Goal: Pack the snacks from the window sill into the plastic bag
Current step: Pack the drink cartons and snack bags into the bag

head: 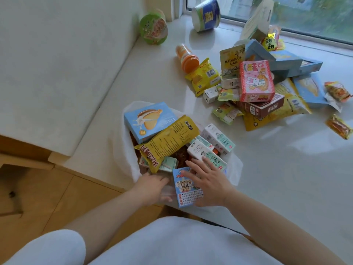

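Both hands at the bag (234, 169), lower centre. My right hand (209, 185) lies flat on a blue box (188, 190); left hand (152, 188) grips the bag's edge, I think.

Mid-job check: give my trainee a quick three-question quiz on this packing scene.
1. True or false: the pink rabbit box is already in the plastic bag.
2. Which hand lies flat on the small blue carton? A) left B) right
3. Fill in: the green noodle bowl lies on its ____.

Key: 1 false, it sits on the sill pile. 2 B, the right hand; the left hand grips the bag's edge. 3 side.
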Demonstrator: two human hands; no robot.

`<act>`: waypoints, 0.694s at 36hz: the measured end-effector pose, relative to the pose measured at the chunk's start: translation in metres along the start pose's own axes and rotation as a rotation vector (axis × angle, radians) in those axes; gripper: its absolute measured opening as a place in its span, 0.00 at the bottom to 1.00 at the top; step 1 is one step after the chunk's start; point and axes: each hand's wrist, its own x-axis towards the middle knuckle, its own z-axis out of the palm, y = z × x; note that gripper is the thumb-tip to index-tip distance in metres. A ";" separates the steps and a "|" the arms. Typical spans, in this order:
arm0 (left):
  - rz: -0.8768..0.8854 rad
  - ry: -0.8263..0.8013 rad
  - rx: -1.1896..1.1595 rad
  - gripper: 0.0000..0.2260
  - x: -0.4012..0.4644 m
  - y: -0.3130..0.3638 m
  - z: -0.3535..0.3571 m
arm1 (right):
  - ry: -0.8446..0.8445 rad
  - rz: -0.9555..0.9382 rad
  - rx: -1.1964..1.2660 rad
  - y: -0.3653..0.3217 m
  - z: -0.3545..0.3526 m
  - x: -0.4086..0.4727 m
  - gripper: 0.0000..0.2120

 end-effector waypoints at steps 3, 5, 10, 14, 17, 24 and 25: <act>0.046 -0.041 0.082 0.19 -0.004 0.002 0.005 | -0.036 -0.024 -0.030 -0.002 -0.001 0.004 0.49; 0.071 -0.035 0.053 0.14 -0.008 0.004 0.005 | 0.000 -0.023 -0.086 0.001 -0.003 0.007 0.47; 0.304 -0.060 -0.071 0.13 -0.029 0.020 -0.014 | -0.013 0.107 -0.111 0.011 -0.019 0.016 0.46; 0.314 -0.011 -0.316 0.10 -0.045 0.030 -0.038 | -0.025 0.199 -0.029 0.013 -0.025 0.026 0.44; 0.267 0.124 -0.532 0.12 -0.043 0.023 -0.053 | -0.018 0.172 0.009 0.012 -0.027 0.022 0.39; 0.287 0.323 -0.648 0.13 -0.029 0.023 -0.076 | 0.172 0.052 0.189 0.032 -0.036 0.011 0.15; 0.307 0.255 -0.638 0.12 -0.028 0.028 -0.079 | 0.220 0.096 0.224 0.037 -0.037 0.010 0.17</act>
